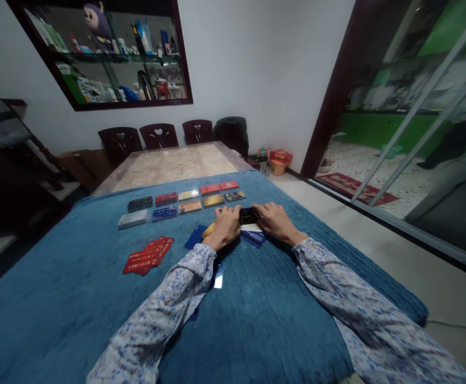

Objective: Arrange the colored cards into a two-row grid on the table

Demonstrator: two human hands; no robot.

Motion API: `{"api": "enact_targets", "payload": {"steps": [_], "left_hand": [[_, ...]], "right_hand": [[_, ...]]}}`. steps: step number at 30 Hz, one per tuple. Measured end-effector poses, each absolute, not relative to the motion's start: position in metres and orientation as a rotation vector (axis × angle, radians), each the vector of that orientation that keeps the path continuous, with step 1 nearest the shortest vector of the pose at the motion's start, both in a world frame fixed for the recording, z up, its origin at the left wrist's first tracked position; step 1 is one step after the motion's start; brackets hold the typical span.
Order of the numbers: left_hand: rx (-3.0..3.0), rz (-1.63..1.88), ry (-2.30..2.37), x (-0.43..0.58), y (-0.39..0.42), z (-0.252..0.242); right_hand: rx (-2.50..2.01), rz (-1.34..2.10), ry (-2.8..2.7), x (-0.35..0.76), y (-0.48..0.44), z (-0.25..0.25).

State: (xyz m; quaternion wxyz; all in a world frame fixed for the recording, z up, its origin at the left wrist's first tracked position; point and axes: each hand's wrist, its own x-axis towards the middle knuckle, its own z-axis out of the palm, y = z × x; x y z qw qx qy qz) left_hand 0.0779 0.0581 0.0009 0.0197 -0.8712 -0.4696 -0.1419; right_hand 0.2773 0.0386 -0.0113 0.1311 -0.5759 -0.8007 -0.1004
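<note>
Worktop (180, 159): stone-patterned; a blue cloth (265, 320) covers its near part.
Wall cabinet (132, 106): shelves holding a plush toy (96, 22), bottles and tubes.
Orange bucket (277, 168): on the floor, a red package (281, 155) at its top; the inside is hidden.
Left hand (227, 226): fingers clamped on the black card's left end.
Right hand (276, 220): fingers clamped on its right end.
Card stacks (190, 206): two rows, mostly beyond and left of the hands.
Black card (249, 216): between both hands, neither nearer, long axis left to right.
</note>
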Motion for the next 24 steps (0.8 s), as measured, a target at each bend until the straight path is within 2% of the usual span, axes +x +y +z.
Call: {"api": "enact_targets", "payload": {"steps": [24], "left_hand": [[-2.689,-0.309,-1.464,0.077,0.057,0.015]], "right_hand": [[-1.700,-0.348,-2.450,0.281,0.044,0.002]]}}
